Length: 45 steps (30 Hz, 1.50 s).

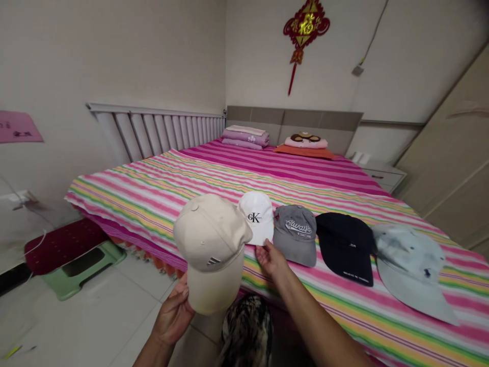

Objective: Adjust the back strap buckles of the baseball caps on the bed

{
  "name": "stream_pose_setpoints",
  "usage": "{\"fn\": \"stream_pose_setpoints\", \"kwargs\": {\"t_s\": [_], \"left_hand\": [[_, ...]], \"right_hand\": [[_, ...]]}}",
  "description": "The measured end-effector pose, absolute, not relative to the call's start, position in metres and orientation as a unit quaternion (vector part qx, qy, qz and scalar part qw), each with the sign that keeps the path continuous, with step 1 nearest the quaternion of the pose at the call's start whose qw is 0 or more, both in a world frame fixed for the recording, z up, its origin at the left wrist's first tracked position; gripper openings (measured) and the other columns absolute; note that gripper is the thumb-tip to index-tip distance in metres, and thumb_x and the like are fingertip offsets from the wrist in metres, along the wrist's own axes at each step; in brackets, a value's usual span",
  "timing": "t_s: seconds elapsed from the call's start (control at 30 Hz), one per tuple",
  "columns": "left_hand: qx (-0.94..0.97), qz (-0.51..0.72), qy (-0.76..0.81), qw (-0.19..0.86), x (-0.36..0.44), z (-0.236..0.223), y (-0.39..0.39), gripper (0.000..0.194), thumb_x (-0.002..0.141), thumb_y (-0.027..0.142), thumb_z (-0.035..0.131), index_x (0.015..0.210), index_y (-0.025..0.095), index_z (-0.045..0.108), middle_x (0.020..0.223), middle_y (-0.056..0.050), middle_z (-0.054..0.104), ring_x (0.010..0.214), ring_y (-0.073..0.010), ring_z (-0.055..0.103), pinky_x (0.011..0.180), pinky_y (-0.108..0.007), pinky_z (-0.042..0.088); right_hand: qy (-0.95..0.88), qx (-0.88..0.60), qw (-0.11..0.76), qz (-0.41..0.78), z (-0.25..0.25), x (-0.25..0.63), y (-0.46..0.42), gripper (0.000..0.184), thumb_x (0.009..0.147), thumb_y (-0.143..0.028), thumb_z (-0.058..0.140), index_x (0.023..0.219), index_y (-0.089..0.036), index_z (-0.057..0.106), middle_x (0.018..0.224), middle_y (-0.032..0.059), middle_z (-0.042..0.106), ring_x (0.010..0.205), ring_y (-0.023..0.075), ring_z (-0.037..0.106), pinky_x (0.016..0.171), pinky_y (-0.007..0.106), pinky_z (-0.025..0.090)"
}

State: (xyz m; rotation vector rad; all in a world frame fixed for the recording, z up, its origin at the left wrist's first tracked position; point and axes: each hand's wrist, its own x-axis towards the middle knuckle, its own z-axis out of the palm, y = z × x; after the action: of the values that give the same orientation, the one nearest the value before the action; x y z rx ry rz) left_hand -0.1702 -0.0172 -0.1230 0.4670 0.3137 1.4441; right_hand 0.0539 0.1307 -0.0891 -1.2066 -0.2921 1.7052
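- The left hand [175,312] has its grip clamped on the brim of the beige cap [210,239], thumb on top. The cap is at the near edge of the bed [153,183], crown up and away from the person, a small dark striped logo on its front.
- The right hand [272,260] has its fingertips at the brim edge of the white cap [257,216], marked "CK"; whether its grip is closed on the brim, I cannot tell.
- The beige cap partly covers the left side of the white cap in this view; whether the two touch is unclear.
- To the right along the striped bed lie the gray cap [296,232] with white lettering, the black cap [346,242] with small print on its brim, and the pale blue cap [414,265] with a small dark logo. All have brims toward the person.
- Folded purple bedding [246,137] and an orange and pink stack [305,148] lie near the headboard [290,120].
- Left of the bed, a green stool [82,267] stands on the tiled floor [126,300].
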Motion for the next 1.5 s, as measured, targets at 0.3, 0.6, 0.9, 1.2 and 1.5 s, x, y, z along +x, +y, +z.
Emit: {"fn": "stream_pose_setpoints", "kwargs": {"t_s": [0.3,0.6,0.9,1.2,1.5], "left_hand": [[0.228,0.661,0.117,0.705,-0.185,-0.138,-0.008,0.064,0.08,0.008,0.039,0.138,0.026,0.02,0.123,-0.005,0.054,0.109,-0.018,0.053,0.1,-0.029,0.035],[0.209,0.661,0.17,0.7,-0.184,-0.14,-0.004,0.061,0.078,0.008,0.043,0.135,0.026,0.028,0.121,-0.005,0.056,0.106,-0.0183,0.055,0.098,-0.029,0.038],[0.197,0.67,0.204,0.686,-0.186,-0.142,0.001,0.066,0.075,0.007,0.045,0.136,0.024,0.026,0.122,-0.007,0.055,0.11,-0.0204,0.052,0.098,-0.031,0.038],[0.234,0.672,0.245,0.659,-0.193,-0.116,0.04,0.066,0.073,0.005,0.049,0.135,0.02,0.031,0.116,-0.009,0.059,0.108,-0.0214,0.054,0.096,-0.032,0.04],[0.185,0.723,0.305,0.591,-0.198,-0.073,0.131,0.051,0.066,-0.005,0.048,0.114,0.011,0.054,0.075,-0.005,0.068,0.061,-0.0127,0.062,0.06,-0.019,0.052]], "right_hand": [[-0.088,-0.444,0.549,0.703,-0.075,0.049,0.156,0.009,0.085,-0.017,0.051,0.09,-0.011,0.055,0.073,-0.002,0.056,0.053,0.0058,0.052,0.046,0.018,0.046],[-0.045,-0.466,0.537,0.702,-0.1,0.048,0.151,0.013,0.085,-0.02,0.05,0.094,-0.011,0.055,0.079,0.0003,0.058,0.059,0.0079,0.056,0.05,0.021,0.049],[-0.07,-0.463,0.508,0.723,-0.11,0.04,0.143,0.011,0.085,-0.02,0.051,0.087,-0.011,0.056,0.076,-0.0002,0.059,0.06,0.0085,0.057,0.053,0.023,0.05],[-0.074,-0.466,0.533,0.703,-0.112,0.05,0.112,0.011,0.08,-0.011,0.053,0.069,-0.012,0.054,0.063,-0.001,0.062,0.062,0.0102,0.062,0.06,0.023,0.053],[-0.083,-0.47,0.536,0.696,-0.121,0.079,0.076,0.004,0.074,-0.007,0.055,0.075,-0.011,0.056,0.062,0.0074,0.068,0.061,0.0148,0.066,0.065,0.026,0.056]]}}
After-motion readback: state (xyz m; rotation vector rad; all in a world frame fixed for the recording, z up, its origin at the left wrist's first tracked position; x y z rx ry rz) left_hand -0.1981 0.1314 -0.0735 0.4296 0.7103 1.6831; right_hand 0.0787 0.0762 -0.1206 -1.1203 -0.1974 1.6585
